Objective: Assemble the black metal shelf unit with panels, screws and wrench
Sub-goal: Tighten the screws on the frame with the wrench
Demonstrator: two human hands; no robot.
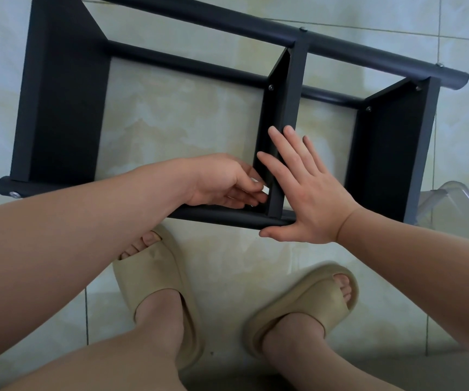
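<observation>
The black metal shelf unit [61, 103] lies on its side on the tiled floor, with three panels fixed between round tubes. My right hand [304, 190] lies flat with straight fingers against the middle panel [289, 88] and the near tube [222, 215]. My left hand [225, 182] reaches in at the panel's left face near the tube, its fingertips pinching a small pale thing that I cannot identify. Screw heads [270, 87] show on the middle and right panels. No wrench is visible.
My two feet in beige slippers [154, 292] stand on the floor just in front of the near tube. A clear plastic object [453, 204] sits at the right beside the right panel [394, 142]. A pale object shows at the left edge.
</observation>
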